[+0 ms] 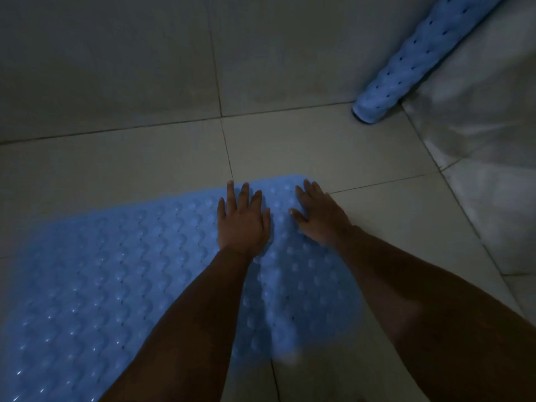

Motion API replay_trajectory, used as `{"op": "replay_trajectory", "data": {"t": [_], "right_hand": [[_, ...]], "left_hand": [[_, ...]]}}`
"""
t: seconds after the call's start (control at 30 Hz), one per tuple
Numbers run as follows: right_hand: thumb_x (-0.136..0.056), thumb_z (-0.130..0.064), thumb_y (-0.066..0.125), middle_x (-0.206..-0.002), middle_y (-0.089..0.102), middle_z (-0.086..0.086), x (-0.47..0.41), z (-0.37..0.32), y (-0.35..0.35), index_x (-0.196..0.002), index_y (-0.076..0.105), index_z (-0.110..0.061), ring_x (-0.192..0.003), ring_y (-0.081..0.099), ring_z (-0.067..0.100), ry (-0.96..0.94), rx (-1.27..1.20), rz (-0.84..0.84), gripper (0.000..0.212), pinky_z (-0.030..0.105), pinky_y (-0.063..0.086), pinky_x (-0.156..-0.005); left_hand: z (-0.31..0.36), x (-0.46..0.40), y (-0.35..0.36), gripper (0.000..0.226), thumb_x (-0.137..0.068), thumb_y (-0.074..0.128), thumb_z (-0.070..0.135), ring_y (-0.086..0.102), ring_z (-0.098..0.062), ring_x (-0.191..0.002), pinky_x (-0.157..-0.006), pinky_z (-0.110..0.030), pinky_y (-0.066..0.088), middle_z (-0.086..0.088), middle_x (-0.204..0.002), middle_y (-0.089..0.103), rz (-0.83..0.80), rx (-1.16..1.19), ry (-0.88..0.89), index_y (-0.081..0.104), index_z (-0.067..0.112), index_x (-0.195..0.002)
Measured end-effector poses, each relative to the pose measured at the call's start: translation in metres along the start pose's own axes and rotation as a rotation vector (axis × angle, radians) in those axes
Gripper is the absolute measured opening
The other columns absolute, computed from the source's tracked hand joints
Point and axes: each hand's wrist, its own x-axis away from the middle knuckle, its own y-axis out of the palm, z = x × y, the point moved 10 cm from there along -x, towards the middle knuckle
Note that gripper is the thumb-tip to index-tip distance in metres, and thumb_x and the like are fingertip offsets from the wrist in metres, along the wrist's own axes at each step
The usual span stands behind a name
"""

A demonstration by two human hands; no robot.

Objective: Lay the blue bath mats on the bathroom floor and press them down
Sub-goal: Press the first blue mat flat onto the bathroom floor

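Both palms flat on blue bath mat (pixel 121 285), left hand (pixel 242 221), right hand (pixel 320 216)

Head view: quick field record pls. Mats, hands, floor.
flat mat: blue, bumpy, spread on the floor
rolled mat: blue, rolled up, leaning at the wall, top right
left hand: open, palm down on the flat mat's far end
right hand: open, palm down near the mat's far corner
floor: pale tiles, dim light

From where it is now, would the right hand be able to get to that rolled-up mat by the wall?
Probably yes, with a forward stretch. The right hand lies flat on the spread mat, and only bare tiled floor separates it from the rolled mat leaning against the wall.
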Motion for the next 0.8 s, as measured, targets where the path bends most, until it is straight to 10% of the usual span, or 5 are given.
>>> {"op": "replay_trajectory", "data": {"t": [0.13,0.47,0.8], "right_hand": [[-0.093,-0.073,0.019,-0.171,0.006,0.015,0.005,-0.001,0.028,-0.162,0.016,-0.011,-0.158,0.007,0.032,-0.033,0.043,0.044,0.093,0.054,0.012,-0.126],[-0.101,-0.064,0.034,-0.171,0.012,0.010,0.008,0.005,0.037,-0.162,0.023,-0.015,-0.159,0.008,0.025,-0.023,-0.008,0.288,0.079,0.054,0.014,-0.125],[-0.091,-0.081,0.029,-0.172,-0.004,0.002,-0.002,0.008,0.040,-0.164,0.009,-0.023,-0.158,-0.007,0.017,0.027,-0.145,0.023,0.096,0.047,-0.002,-0.128]], "left_hand": [[-0.003,-0.004,0.009,0.065,-0.104,0.018,0.051,0.001,-0.037,-0.160,-0.126,-0.058,0.017,-0.009,-0.170,0.026,0.062,-0.014,0.012,0.040,0.019,-0.157],[-0.015,0.001,0.028,0.057,-0.106,0.031,0.049,0.003,-0.036,-0.160,-0.125,-0.063,0.013,-0.010,-0.169,0.027,0.139,-0.041,0.077,0.047,0.021,-0.153],[-0.005,0.008,0.037,0.064,-0.104,0.020,0.054,-0.009,-0.034,-0.159,-0.127,-0.061,0.005,-0.008,-0.173,0.012,0.036,-0.018,0.049,0.036,0.024,-0.159]]}}
